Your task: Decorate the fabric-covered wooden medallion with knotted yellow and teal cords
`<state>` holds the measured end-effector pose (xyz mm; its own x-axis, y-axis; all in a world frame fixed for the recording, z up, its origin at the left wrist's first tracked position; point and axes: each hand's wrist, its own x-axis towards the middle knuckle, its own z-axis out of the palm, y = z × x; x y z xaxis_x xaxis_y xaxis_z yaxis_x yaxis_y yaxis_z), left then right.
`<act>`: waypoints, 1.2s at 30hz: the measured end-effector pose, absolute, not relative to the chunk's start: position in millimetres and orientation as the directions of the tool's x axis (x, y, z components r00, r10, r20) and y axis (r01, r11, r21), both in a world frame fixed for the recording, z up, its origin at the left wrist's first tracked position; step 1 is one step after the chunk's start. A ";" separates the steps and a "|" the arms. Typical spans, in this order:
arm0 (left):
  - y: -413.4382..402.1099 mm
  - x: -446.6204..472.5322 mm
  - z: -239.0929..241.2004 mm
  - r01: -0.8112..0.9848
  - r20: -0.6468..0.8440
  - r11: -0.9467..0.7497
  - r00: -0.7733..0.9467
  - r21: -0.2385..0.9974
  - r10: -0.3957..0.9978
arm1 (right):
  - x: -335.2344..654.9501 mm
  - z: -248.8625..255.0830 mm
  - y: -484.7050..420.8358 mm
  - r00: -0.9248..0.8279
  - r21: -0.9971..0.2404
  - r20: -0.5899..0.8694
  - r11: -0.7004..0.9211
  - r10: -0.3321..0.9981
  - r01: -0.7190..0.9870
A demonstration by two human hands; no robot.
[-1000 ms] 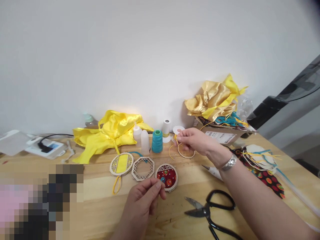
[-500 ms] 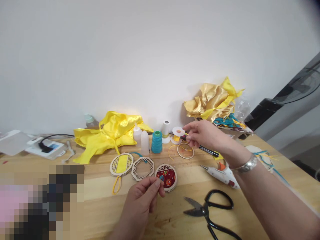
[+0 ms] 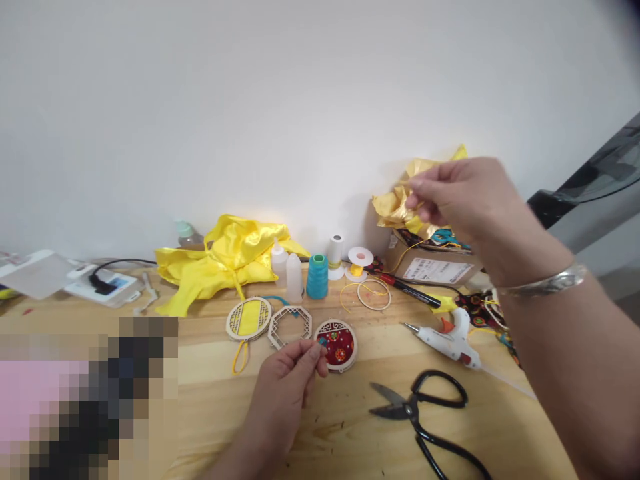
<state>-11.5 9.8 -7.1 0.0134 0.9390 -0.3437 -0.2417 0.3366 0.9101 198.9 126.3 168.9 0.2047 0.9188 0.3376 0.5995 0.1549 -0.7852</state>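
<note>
Round, pale wooden frame backed with dark-red patterned cloth (image 3: 341, 348): lies flat on the wooden tabletop (image 3: 350, 433), just right of the left fingertips, which overlap its edge in my view; contact unclear. No long axis; fretwork band at far side. Left hand (image 3: 287, 390) nearer, thumb and forefinger pressed together. Right hand (image 3: 463, 197) raised before crumpled gold satin cloth (image 3: 387, 208), fingertips also together; I cannot tell whether either pinches anything.

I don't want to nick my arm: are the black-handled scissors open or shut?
Open: the scissors lie on the wooden tabletop with their blade tips apart and their handles spread.
</note>
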 end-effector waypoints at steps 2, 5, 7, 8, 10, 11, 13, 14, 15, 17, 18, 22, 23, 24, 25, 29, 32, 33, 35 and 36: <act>10.8 -10.9 -6.1 -0.275 -0.348 0.337 0.012 0.900 0.938 | 206.6 181.2 121.5 0.236 -0.628 0.494 0.155 0.837 0.763; 11.1 -10.5 -4.3 -0.320 -0.357 0.347 0.029 0.881 0.934 | 212.4 189.9 100.3 0.109 -0.186 0.744 0.048 0.660 0.981; 10.7 -10.5 -3.6 -0.349 -0.360 0.351 0.041 0.869 0.932 | 207.4 183.3 78.0 0.054 -0.075 0.799 0.011 0.599 0.997; 10.4 -10.5 -3.4 -0.364 -0.365 0.356 0.047 0.861 0.930 | 202.0 175.4 65.8 0.001 -0.062 0.788 0.078 0.615 0.995; 10.2 -10.4 -3.6 -0.392 -0.374 0.366 0.059 0.844 0.926 | 187.3 151.9 43.0 -0.108 -0.201 0.693 0.336 0.713 0.920; 10.2 -10.3 -3.9 -0.402 -0.378 0.371 0.065 0.837 0.924 | 179.2 137.3 33.6 -0.199 -0.365 0.573 0.465 0.795 0.807; 10.5 -9.7 -5.1 -0.407 -0.380 0.376 0.075 0.832 0.922 | 164.9 106.6 21.1 -0.373 -0.677 0.244 0.432 0.895 0.595; 10.8 -9.3 -5.9 -0.401 -0.379 0.377 0.079 0.835 0.922 | 159.6 92.1 18.4 -0.416 -0.775 0.128 0.353 0.900 0.525; 11.1 -8.9 -6.7 -0.394 -0.376 0.375 0.078 0.839 0.923 | 156.0 79.0 17.8 -0.416 -0.837 0.056 0.270 0.908 0.476; 11.7 -8.2 -8.1 -0.379 -0.378 0.374 0.067 0.846 0.923 | 153.6 58.7 21.9 -0.407 -0.906 -0.025 0.151 0.913 0.395; 12.1 -8.1 -8.4 -0.371 -0.381 0.373 0.057 0.850 0.923 | 154.4 51.7 25.6 -0.397 -0.924 -0.034 0.123 0.917 0.363; 14.4 -8.3 -6.6 -0.327 -0.391 0.365 -0.014 0.872 0.920 | 161.0 37.4 39.9 -0.361 -0.936 -0.041 0.090 0.932 0.340; 15.0 -8.3 -5.6 -0.320 -0.389 0.357 -0.037 0.877 0.921 | 161.3 34.8 41.5 -0.336 -0.936 -0.051 0.072 0.941 0.345; 15.5 -8.2 -4.7 -0.315 -0.388 0.352 -0.057 0.882 0.920 | 160.5 31.7 42.0 -0.291 -0.934 -0.050 0.058 0.956 0.352; 15.8 -7.9 -3.9 -0.309 -0.388 0.350 -0.070 0.884 0.919 | 158.8 27.9 41.3 -0.229 -0.928 -0.031 0.058 0.973 0.369; 14.3 -5.8 -4.7 -0.270 -0.407 0.379 -0.054 0.885 0.912 | 145.9 9.8 30.4 -0.120 -0.784 0.233 0.259 0.965 0.565; 12.0 -5.6 -8.9 -0.240 -0.417 0.397 -0.037 0.886 0.908 | 138.5 0.4 20.4 -0.257 -0.592 0.358 0.431 0.898 0.681; 11.4 -6.0 -10.5 -0.226 -0.415 0.398 -0.031 0.889 0.909 | 137.4 -1.3 18.1 -0.294 -0.533 0.387 0.472 0.874 0.702; 10.9 -7.3 -12.9 -0.185 -0.401 0.390 -0.025 0.902 0.916 | 137.3 -3.3 15.5 -0.363 -0.424 0.440 0.546 0.821 0.722; 10.9 -7.9 -13.6 -0.161 -0.395 0.386 -0.025 0.908 0.919 | 137.9 -3.8 15.0 -0.395 -0.380 0.458 0.577 0.796 0.723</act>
<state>-7.9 10.9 -13.6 -0.0248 0.9185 -0.3946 -0.1612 0.3859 0.9083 137.9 15.0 -3.8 -0.3953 0.7964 0.4577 0.7228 0.5772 -0.3801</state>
